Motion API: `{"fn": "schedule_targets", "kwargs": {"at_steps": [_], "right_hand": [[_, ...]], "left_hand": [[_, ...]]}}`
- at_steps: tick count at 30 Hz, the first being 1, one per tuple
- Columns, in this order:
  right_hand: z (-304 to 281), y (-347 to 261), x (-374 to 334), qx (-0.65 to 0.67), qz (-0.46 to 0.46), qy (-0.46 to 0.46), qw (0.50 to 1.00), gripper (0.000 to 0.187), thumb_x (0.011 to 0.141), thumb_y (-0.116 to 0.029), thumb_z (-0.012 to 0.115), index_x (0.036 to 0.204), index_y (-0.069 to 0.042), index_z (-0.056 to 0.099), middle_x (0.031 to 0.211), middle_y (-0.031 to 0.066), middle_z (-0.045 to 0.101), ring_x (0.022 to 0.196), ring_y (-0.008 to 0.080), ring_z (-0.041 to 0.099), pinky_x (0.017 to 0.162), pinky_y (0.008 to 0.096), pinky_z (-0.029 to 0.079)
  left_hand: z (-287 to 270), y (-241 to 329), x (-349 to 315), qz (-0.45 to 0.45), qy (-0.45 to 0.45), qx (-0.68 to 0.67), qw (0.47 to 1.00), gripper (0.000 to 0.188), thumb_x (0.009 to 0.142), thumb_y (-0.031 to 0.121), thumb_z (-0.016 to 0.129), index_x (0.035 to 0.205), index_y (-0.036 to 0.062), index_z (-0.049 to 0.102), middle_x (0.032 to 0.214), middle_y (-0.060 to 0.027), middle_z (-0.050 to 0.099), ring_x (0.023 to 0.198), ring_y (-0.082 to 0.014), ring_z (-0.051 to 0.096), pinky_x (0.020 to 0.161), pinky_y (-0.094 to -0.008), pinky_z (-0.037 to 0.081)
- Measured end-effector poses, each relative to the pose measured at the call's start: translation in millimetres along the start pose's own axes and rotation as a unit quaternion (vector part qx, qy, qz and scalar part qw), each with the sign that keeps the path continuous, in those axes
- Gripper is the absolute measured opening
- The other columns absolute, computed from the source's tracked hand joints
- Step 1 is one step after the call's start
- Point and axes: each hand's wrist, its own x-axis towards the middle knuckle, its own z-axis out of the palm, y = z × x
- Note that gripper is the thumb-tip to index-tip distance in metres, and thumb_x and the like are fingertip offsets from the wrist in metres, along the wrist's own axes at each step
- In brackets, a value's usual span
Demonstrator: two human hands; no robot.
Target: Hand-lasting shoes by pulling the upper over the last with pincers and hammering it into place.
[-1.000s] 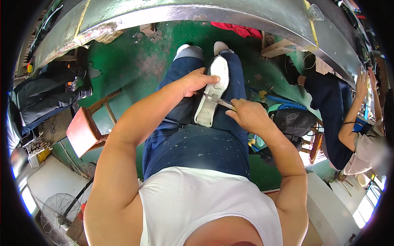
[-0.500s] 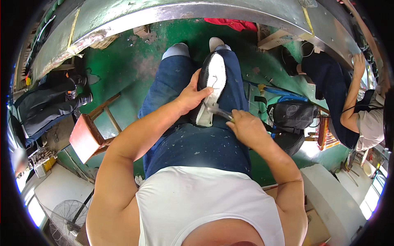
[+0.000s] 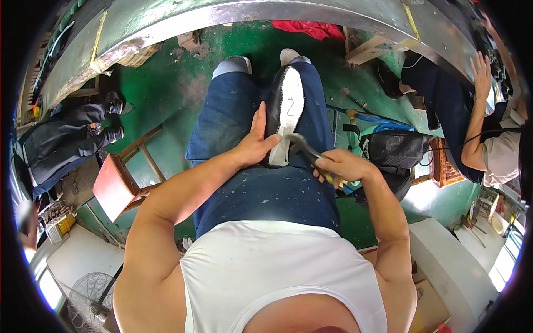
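Observation:
A black shoe upper (image 3: 273,105) lies bottom up along my lap, toe pointing away. Its white underside (image 3: 291,102) has a stitched-looking edge and a small dark curved mark. My left hand (image 3: 252,145) holds it from the left, thumb pressed on the white underside near the heel end, fingers along the black side. My right hand (image 3: 341,168) grips a tool that looks like lasting pincers (image 3: 304,145), with a curved dark metal head and yellow and blue on the handle. The tool's head is over the heel end; whether it touches is unclear.
A metal-edged bench (image 3: 233,14) runs across the far side. A red-topped stool (image 3: 115,188) stands left, a black bag (image 3: 391,149) right. Other people are at both sides, one with a raised hand (image 3: 481,75). A fan (image 3: 91,299) stands at lower left.
My right hand has moved slightly right and down, turning the tool so its curved head and coloured handle show. My left hand has slid toward the heel end, its fingers straighter.

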Motion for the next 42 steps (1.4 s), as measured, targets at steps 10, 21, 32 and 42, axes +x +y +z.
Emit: {"fn": "schedule_targets", "kwargs": {"at_steps": [10, 21, 32, 42], "right_hand": [[40.2, -9.2, 28.2, -0.405, -0.167, 0.248, 0.864, 0.037, 0.102, -0.034, 0.052, 0.104, 0.003, 0.057, 0.090, 0.0256, 0.066, 0.087, 0.0458, 0.063, 0.076, 0.0488, 0.050], [24.8, 47.7, 30.9, 0.046, -0.173, 0.244, 0.953, 0.046, 0.109, -0.036, 0.037, 0.115, 0.005, 0.056, 0.094, 0.0096, 0.064, 0.078, 0.0167, 0.064, 0.071, 0.0303, 0.051], [63.8, -0.9, -3.9, -0.498, -0.195, 0.345, 0.771, 0.043, 0.083, -0.037, 0.075, 0.108, -0.004, 0.068, 0.104, 0.0128, 0.065, 0.097, 0.0330, 0.066, 0.080, 0.0418, 0.056], [31.8, -101.0, -13.8, -0.416, -0.486, 0.433, 0.635, 0.037, 0.081, -0.016, 0.079, 0.113, -0.003, 0.067, 0.117, 0.0150, 0.061, 0.098, 0.0339, 0.064, 0.082, 0.0401, 0.054]], "left_hand": [[-3.2, 16.4, -6.1, -0.014, 0.001, 0.121, 0.993, 0.120, 0.085, 0.018, 0.074, 0.154, 0.0027, -0.024, 0.163, -0.0276, -0.002, 0.154, -0.0343, 0.003, 0.122, -0.0364, 0.013], [-45.6, 106.3, -38.8, 0.112, -0.020, -0.393, 0.912, 0.099, 0.083, 0.018, 0.077, 0.159, 0.0020, 0.015, 0.156, -0.0169, 0.035, 0.140, -0.0277, 0.042, 0.115, -0.0395, 0.035], [-77.5, 180.6, 24.6, 0.125, -0.041, -0.543, 0.829, 0.070, 0.102, 0.061, 0.033, 0.143, 0.0071, 0.049, 0.132, -0.0193, 0.060, 0.116, -0.0395, 0.062, 0.094, -0.0529, 0.053], [-77.2, 187.4, 26.3, 0.121, -0.018, -0.539, 0.834, 0.069, 0.101, 0.062, 0.037, 0.142, 0.0081, 0.050, 0.133, -0.0192, 0.060, 0.118, -0.0377, 0.061, 0.096, -0.0538, 0.053]]}}
